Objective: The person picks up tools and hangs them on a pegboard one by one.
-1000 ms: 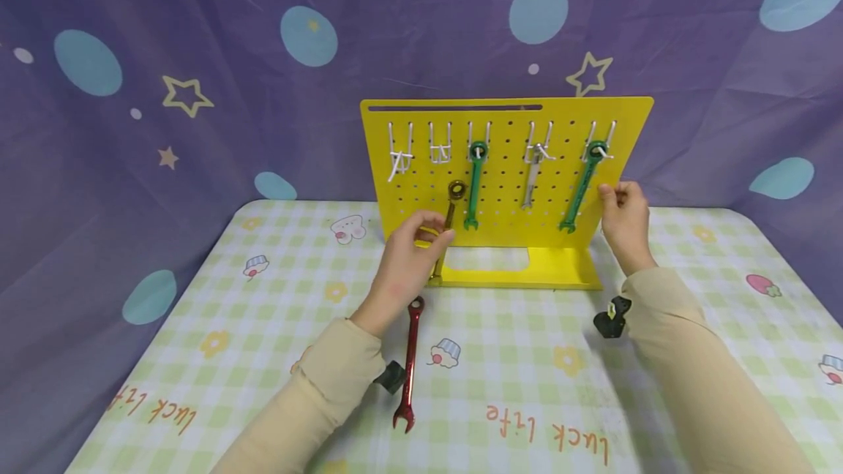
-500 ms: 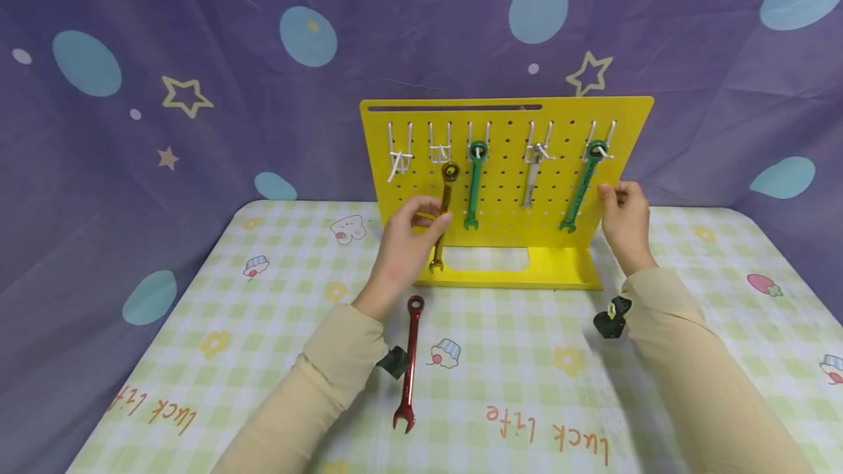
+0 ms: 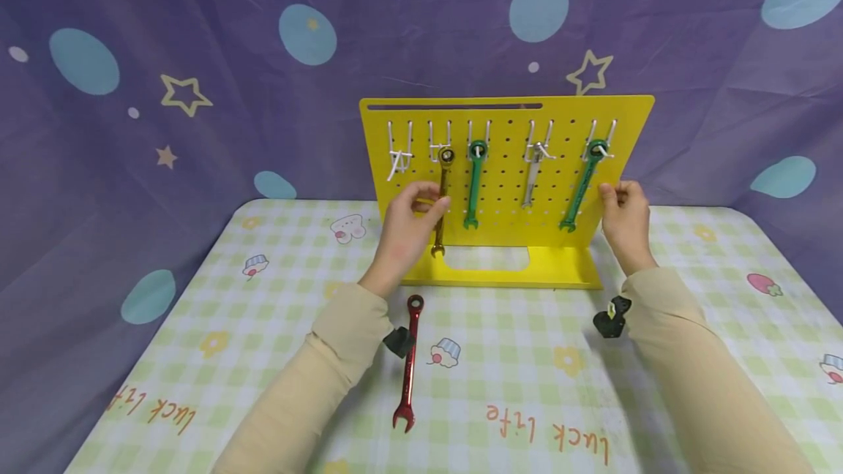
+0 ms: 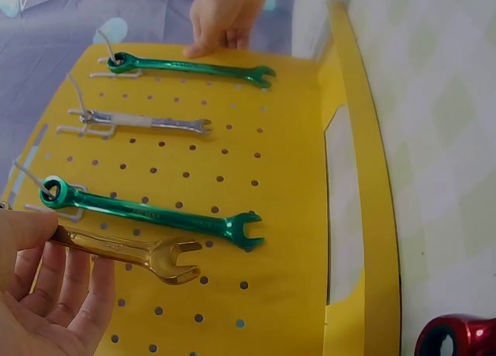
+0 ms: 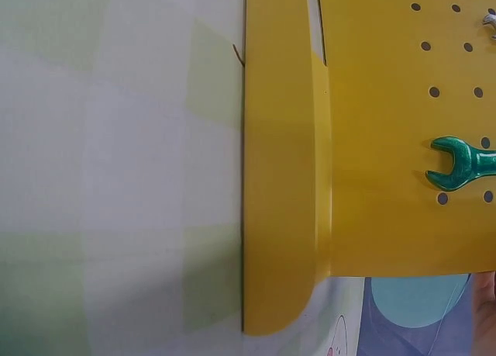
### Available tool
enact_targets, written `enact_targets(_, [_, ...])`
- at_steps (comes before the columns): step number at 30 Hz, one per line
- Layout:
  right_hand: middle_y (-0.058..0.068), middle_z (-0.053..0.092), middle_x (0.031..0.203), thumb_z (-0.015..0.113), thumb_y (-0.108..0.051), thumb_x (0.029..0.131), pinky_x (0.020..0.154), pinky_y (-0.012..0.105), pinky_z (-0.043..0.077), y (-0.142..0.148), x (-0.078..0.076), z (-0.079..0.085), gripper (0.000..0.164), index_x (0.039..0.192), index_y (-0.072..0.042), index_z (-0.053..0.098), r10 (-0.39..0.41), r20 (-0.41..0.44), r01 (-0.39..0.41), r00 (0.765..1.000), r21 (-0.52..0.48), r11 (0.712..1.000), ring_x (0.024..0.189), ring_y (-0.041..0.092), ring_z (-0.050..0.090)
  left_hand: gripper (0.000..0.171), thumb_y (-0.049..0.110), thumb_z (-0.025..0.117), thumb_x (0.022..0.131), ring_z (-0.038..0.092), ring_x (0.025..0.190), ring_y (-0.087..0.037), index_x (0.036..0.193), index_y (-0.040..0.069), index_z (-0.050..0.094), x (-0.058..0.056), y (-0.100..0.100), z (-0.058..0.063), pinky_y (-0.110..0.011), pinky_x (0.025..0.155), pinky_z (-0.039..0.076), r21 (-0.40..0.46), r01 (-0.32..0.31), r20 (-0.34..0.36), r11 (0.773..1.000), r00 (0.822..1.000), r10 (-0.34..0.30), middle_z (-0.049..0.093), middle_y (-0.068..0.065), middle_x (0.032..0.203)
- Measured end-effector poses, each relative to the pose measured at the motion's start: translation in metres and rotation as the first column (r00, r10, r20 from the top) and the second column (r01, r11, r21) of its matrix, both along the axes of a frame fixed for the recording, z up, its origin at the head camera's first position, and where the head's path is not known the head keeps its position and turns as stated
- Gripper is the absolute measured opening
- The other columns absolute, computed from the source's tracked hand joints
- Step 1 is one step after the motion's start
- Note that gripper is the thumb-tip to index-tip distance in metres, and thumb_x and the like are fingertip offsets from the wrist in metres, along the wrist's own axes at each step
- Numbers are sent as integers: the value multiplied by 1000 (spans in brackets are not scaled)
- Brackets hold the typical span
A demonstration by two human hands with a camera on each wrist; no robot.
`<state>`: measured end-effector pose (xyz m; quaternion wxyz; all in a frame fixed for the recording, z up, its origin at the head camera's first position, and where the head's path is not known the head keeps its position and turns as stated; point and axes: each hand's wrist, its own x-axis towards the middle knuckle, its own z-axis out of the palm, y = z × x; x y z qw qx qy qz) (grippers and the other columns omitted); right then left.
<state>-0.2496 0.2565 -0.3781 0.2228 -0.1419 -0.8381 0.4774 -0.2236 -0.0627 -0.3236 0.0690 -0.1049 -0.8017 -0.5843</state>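
Observation:
My left hand (image 3: 410, 229) pinches a gold combination wrench (image 3: 443, 178) by its shank between thumb and fingers. The wrench stands nearly upright, ring end up, its ring over the second hook (image 3: 440, 146) from the left. Whether the hook passes through the ring is too small to tell. In the left wrist view its open end (image 4: 172, 263) points away from the fingers. My right hand (image 3: 624, 225) grips the right edge of the yellow pegboard (image 3: 503, 229). A green wrench (image 3: 475, 189) hangs just right of the gold one.
A silver wrench (image 3: 532, 181) and another green wrench (image 3: 582, 189) hang farther right on the board. The leftmost hook (image 3: 399, 159) is bare. A red wrench (image 3: 410, 364) lies on the checked tablecloth (image 3: 527, 357) in front, beneath the left wrist's camera. A purple curtain (image 3: 421, 35) stands behind.
My left hand has raised the gold wrench from low by the board's base up to the second hook, shifting slightly left. The right hand has stayed on the board's edge.

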Motion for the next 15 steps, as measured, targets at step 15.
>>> enact_targets(15, [13,54,99,47,-34,104,74,19,40,0,-1,-1,44,112,9,49,-5,-30,5,1000,4,1000,79,2,44,25,20,66,98,58,102,-24,119,7,62,-22,-1,-7,-36,89,49,-12,-45,46,999,998,46,62,-7,114])
